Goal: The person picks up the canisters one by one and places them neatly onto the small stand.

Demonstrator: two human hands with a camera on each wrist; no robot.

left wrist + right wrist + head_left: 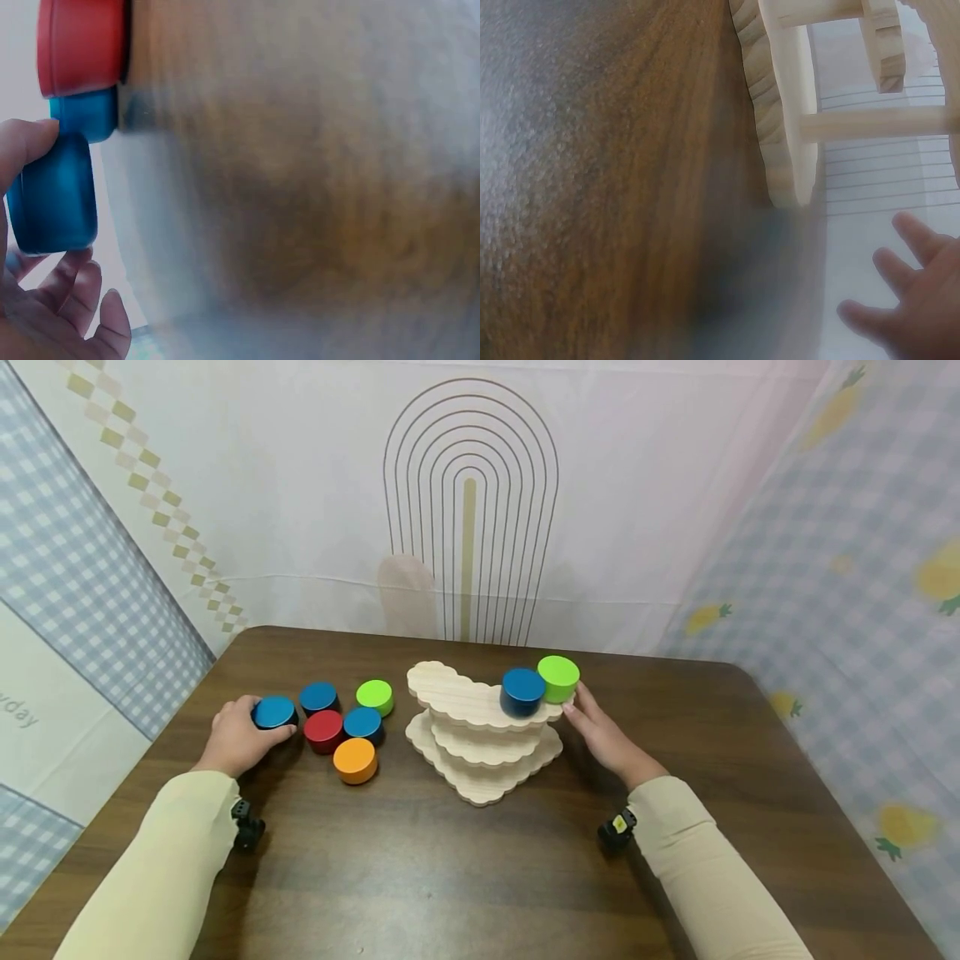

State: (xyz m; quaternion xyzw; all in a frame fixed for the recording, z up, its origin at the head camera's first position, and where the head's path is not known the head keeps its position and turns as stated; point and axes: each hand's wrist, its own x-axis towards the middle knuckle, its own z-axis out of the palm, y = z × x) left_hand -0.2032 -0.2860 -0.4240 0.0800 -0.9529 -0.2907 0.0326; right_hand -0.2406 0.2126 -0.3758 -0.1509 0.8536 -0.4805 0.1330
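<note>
On the left of the table, my left hand holds a small round blue tin between thumb and fingers. In the left wrist view this blue tin lies between the thumb and the curled fingers. A tiered wooden stand with scalloped edges stands in the middle. On its top tier are a dark blue tin and a green tin. My right hand is at the stand's right end, fingertips against or just beside the green tin; three loosely spread fingers show in the right wrist view.
Beside the left hand sit a red tin, an orange tin, another green tin and two more blue ones. The brown table ends at a hanging white cloth. Dowels join the stand's tiers.
</note>
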